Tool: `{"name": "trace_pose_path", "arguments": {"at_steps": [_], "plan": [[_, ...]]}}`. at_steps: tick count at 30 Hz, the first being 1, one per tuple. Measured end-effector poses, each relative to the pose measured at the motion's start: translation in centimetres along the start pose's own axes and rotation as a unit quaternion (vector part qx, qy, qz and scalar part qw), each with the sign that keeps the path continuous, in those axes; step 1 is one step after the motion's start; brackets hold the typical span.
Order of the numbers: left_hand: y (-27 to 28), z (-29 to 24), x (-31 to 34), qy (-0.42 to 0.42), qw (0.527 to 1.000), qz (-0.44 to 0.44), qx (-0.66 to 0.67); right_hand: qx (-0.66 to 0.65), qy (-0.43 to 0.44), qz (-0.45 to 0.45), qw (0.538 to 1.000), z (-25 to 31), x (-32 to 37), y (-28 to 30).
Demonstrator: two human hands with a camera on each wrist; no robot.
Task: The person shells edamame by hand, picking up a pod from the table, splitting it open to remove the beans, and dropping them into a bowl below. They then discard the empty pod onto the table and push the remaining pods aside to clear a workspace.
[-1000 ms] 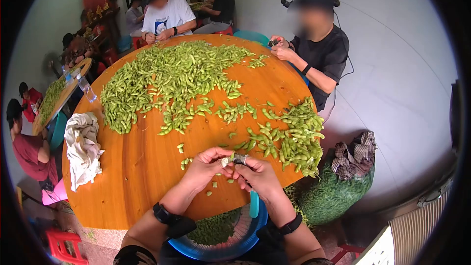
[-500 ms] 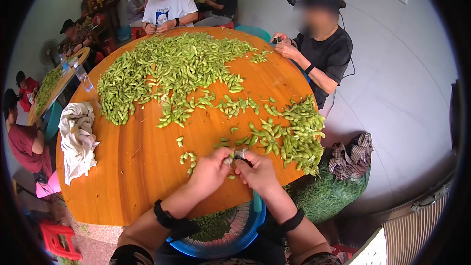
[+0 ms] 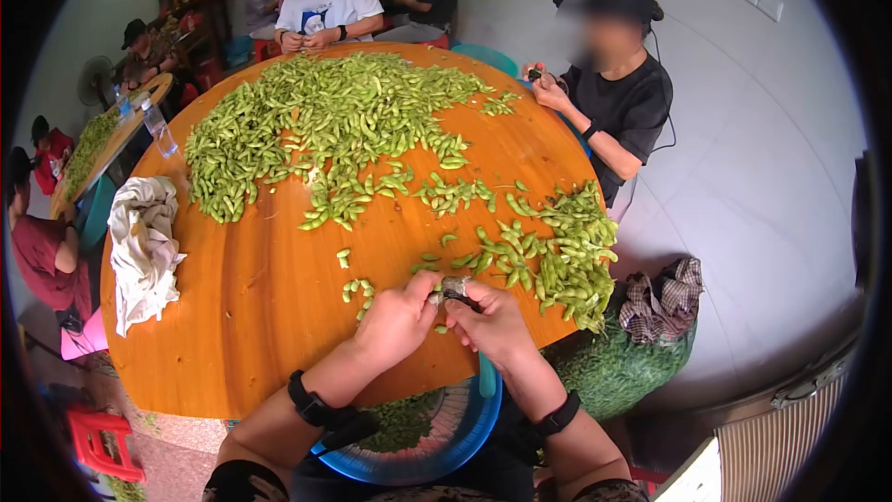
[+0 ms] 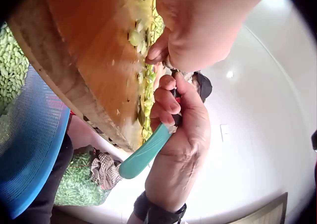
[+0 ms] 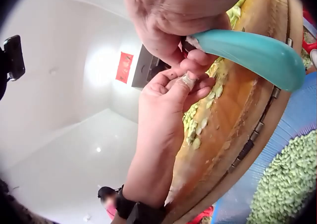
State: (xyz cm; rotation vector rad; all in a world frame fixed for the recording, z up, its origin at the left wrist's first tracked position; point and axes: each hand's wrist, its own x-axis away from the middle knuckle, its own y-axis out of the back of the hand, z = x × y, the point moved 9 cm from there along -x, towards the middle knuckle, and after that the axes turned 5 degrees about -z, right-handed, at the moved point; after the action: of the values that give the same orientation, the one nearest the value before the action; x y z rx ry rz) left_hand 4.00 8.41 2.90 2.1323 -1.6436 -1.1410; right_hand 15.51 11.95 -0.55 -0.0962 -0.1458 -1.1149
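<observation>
Over the near table edge, my left hand [image 3: 395, 321] and right hand [image 3: 497, 323] meet at the fingertips. A small bit of green pod [image 3: 437, 287] shows at the left fingertips, mostly hidden by them. My right fingers curl round a tool whose teal handle [image 3: 488, 376] hangs below the palm; its working end is hidden. In the left wrist view the right hand [image 4: 183, 120] grips this handle [image 4: 146, 153]. The right wrist view shows a pale wrap on the left thumb [image 5: 187, 80], touching the right fingers.
Green pods [image 3: 344, 112] are heaped across the round table [image 3: 251, 316], with another pile [image 3: 576, 260] at right. A blue basket [image 3: 409, 474] of shelled beans is below. White cloth [image 3: 144, 251] lies left; a full green sack [image 3: 623, 372] stands right. Several people sit around.
My left hand has turned so its back faces up, its fingertips now mostly hidden beside the right hand's. The right hand keeps its grip on the tool. The head view has shifted slightly.
</observation>
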Motion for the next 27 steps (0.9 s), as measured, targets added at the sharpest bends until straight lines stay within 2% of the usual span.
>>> {"name": "trace_pose_path", "arguments": {"at_steps": [1, 5, 8, 10, 11, 13, 14, 16, 20, 22, 23, 25, 26, 27], "plan": [[-0.4, 0.3, 0.1, 0.019, 1.0, 0.02, -0.007, -0.005, 0.008, -0.003, 1.0, 0.0, 0.0, 0.0], [-0.3, 0.9, 0.1, 0.011, 1.0, 0.012, 0.012, -0.007, -0.021, -0.016, 1.0, -0.2, -0.2, 0.1], [-0.3, 1.3, -0.2, 0.01, 0.998, 0.008, 0.065, -0.049, -0.045, 0.003, 0.998, -0.5, -0.5, 0.2], [-1.6, 2.8, -0.3, 0.121, 0.947, 0.052, 0.292, -0.046, -0.048, 0.015, 0.998, -0.5, -0.7, 0.2], [-1.6, 2.9, -0.4, 0.121, 0.947, 0.052, 0.291, -0.046, -0.048, 0.015, 0.998, -0.2, -0.6, 0.0], [-2.3, 4.0, 0.0, 0.206, 0.897, 0.052, 0.389, 0.025, -0.003, -0.019, 1.0, 0.9, -0.2, -0.1], [-2.2, 3.9, 0.0, 0.208, 0.896, 0.051, 0.388, 0.025, -0.005, -0.017, 1.0, 0.6, -0.1, -0.4], [-2.0, 4.1, 0.1, 0.245, 0.904, 0.064, 0.345, 0.111, 0.127, -0.053, 0.984, 2.2, 0.3, -0.6], [-3.3, 5.9, 0.7, 0.265, 0.912, 0.073, 0.304, 0.125, 0.15, -0.048, 0.98, 1.8, 0.6, -1.3], [-0.7, 3.2, -0.4, 0.088, 0.985, -0.028, 0.146, 0.145, 0.145, -0.077, 0.976, 2.1, 0.2, -0.2], [0.0, 2.9, -0.3, 0.088, 0.986, -0.029, 0.142, 0.11, 0.16, -0.103, 0.976, 2.0, -0.5, 1.1], [0.9, 2.0, -0.1, 0.146, 0.987, 0.066, -0.005, 0.119, 0.142, -0.159, 0.97, 2.7, -1.2, 4.7], [1.4, 2.0, -0.2, 0.146, 0.987, 0.068, -0.005, 0.145, 0.141, -0.163, 0.966, 2.4, -1.9, 6.6], [2.3, 1.6, -0.4, 0.095, 0.99, 0.061, -0.084, 0.172, 0.14, -0.166, 0.961, 2.2, -2.6, 8.6]]}}
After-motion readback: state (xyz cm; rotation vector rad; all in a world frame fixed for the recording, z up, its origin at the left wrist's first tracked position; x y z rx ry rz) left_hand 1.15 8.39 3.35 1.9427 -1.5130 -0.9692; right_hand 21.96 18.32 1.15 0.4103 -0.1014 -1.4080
